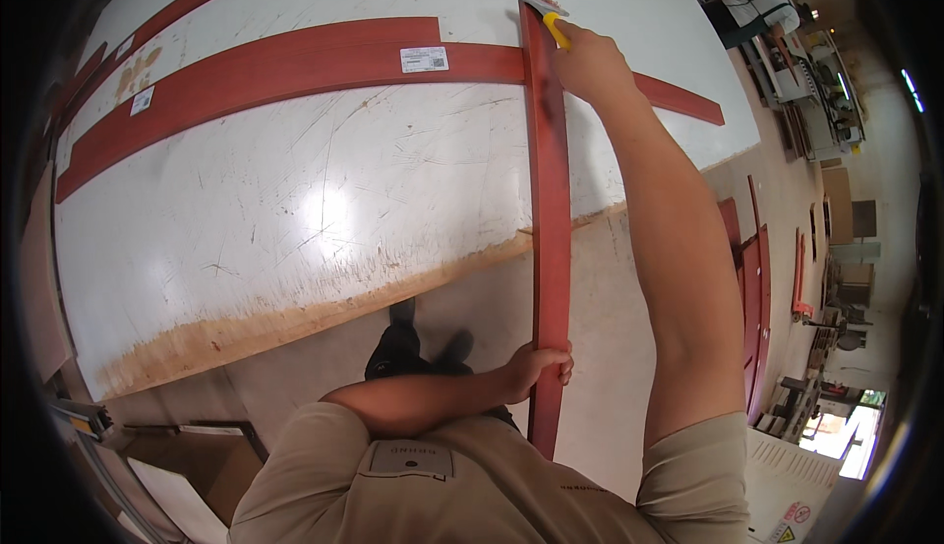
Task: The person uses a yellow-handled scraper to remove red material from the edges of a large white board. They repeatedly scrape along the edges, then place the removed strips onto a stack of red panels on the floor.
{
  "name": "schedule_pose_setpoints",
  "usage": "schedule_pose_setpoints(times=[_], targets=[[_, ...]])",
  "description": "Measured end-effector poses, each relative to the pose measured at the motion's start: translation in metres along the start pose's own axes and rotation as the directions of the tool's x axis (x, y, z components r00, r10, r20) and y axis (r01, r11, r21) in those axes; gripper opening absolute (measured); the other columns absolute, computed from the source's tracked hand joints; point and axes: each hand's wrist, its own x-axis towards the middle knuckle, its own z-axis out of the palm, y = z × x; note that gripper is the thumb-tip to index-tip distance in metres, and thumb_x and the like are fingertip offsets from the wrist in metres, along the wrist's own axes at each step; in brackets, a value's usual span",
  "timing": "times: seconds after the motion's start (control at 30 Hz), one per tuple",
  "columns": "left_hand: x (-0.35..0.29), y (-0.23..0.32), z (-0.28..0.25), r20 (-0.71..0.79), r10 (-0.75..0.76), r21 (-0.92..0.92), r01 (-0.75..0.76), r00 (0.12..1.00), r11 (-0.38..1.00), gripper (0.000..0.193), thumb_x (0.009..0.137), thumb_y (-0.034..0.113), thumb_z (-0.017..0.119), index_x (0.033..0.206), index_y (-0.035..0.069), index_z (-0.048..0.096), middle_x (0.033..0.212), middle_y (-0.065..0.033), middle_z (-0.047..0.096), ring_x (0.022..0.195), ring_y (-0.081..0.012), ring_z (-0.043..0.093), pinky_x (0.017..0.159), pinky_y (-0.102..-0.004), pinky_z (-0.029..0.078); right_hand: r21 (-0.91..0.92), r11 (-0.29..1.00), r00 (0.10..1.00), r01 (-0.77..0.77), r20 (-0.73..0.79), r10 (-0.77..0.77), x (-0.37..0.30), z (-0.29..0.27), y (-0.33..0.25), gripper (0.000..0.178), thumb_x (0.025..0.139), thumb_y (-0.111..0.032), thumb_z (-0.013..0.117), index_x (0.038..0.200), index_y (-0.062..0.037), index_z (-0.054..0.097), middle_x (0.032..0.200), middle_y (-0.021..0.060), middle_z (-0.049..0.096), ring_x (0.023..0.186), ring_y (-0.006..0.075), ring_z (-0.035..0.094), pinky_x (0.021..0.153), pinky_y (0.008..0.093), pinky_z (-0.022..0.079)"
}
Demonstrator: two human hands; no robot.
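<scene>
A long, narrow red board (551,190) points away from me, its far end over the worktable and its near end by my body. My left hand (538,372) is closed around it close to my waist. At its far end, my right hand (593,64) grips the yellow handle of a putty knife (557,25). The knife's grey blade lies at the board's tip, with reddish-brown stuff on or beside it. Another red board (295,64), bearing white labels, stretches across the table to the left of the far end.
The white worktable (295,170) is scratched, with a worn brown front edge. A further red strip (197,3) lies at its far left; another red piece (683,99) sticks out beyond my right wrist. Red boards (755,298) stand to the right. An open box (187,470) is at the lower left.
</scene>
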Motion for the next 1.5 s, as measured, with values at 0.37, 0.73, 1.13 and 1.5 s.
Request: schedule_pose_setpoints(times=[0.37,0.73,1.13,1.5], targets=[[-0.017,-0.004,-0.01,0.006,-0.027,-0.068,0.027,1.0,0.997,0.018,0.079,0.001,0.055,0.097,0.006,0.052,0.08,-0.0091,0.056,0.078,-0.0232,0.058,0.079,-0.0381,0.048,0.54,0.837,0.755,0.085,-0.583,0.3,-0.155,-0.015,0.13,0.05,0.1,-0.023,0.057,0.141,0.0021,0.043,0.104,0.0167,0.064,0.088,0.0254,0.064,0.079,0.0367,0.051],[-0.028,0.028,0.041,-0.048,0.126,0.183,-0.115,0.991,0.976,0.025,0.075,0.01,0.051,0.1,0.007,0.049,0.082,-0.0099,0.051,0.084,-0.0263,0.055,0.087,-0.0441,0.046,0.747,0.514,0.466,-0.422,-0.308,0.83,-0.457,0.122,0.188,0.019,0.091,-0.015,0.063,0.103,-0.0026,0.055,0.082,0.0065,0.058,0.07,0.0187,0.055,0.066,0.0341,0.048],[0.038,-0.026,0.082,-0.188,0.201,0.308,-0.136,0.961,0.942,0.021,0.076,0.011,0.053,0.097,0.01,0.05,0.083,-0.006,0.052,0.081,-0.0223,0.052,0.088,-0.0431,0.045,0.534,-0.517,0.577,-0.67,0.812,0.09,-0.531,0.226,0.283,0.017,0.075,-0.016,0.06,0.089,-0.0076,0.055,0.093,0.0134,0.067,0.071,0.0193,0.061,0.053,0.0372,0.05],[0.112,-0.087,0.195,-0.113,0.404,0.534,-0.287,0.908,0.795,0.027,0.086,0.024,0.062,0.107,0.01,0.052,0.09,-0.0052,0.052,0.087,-0.0221,0.052,0.092,-0.0428,0.044,0.715,-0.454,0.84,-0.532,0.513,-0.177,-0.585,0.127,0.363,0.023,0.06,-0.029,0.056,0.07,-0.0105,0.048,0.072,-0.0005,0.043,0.073,0.012,0.04,0.067,0.0277,0.031]])
